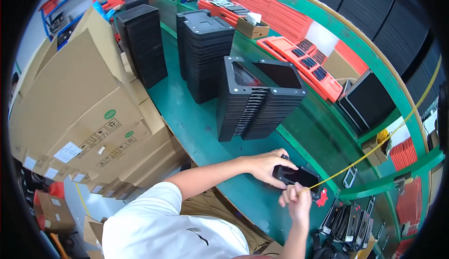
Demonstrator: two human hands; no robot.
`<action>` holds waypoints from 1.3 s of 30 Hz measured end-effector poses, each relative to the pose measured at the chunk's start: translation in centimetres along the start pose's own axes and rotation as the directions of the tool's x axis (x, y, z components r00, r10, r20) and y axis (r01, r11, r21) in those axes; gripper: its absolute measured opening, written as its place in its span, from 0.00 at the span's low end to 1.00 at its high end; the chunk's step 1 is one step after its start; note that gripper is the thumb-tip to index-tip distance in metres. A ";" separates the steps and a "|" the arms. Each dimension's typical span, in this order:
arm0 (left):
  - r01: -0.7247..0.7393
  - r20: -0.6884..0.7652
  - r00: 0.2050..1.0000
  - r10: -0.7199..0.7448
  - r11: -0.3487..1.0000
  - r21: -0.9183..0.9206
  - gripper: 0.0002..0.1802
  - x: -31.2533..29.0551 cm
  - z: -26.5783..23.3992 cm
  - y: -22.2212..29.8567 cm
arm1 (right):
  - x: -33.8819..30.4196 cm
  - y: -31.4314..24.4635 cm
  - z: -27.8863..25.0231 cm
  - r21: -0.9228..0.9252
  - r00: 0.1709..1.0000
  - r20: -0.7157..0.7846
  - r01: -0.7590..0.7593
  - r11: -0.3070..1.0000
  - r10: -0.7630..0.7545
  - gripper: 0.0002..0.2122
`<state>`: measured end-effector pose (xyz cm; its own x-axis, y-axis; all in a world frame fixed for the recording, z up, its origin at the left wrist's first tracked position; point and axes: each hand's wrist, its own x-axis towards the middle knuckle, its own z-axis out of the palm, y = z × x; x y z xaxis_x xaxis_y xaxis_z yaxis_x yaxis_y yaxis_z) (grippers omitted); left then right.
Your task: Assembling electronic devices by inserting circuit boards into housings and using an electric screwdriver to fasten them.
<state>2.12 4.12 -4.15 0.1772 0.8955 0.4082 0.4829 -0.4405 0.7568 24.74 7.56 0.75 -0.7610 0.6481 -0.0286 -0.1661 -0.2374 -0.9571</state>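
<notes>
A dark flat panel with a glossy screen and black frame lies on the green bench. My left hand grips its left end, with thumb and fingers spread across that edge. Over the panel's near edge, my right hand is closed in a fist. A taut yellow cord slants down from the upper right and ends at these fingers; whatever else they may hold is hidden. A small red piece is beside the panel's right end.
Beyond my hands rises a stack of black framed panels, with tall black stacks farther back. Cardboard boxes crowd the left side. A green rail crosses at right, above a bundle of thin dark parts. Red trays line the far shelf.
</notes>
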 end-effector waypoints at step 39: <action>0.139 -0.479 0.878 -0.023 0.968 0.209 0.33 -2.4 -22.7 9.2 | 0.9 -15.0 -8.5 -0.849 0.768 -0.400 -0.105 0.517 -0.501 0.21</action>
<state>-13.35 -3.54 13.43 -0.2661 0.7657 0.5856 0.6714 -0.2887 0.6825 31.87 17.84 12.67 -0.2500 0.9059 0.3418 0.5269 0.4234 -0.7370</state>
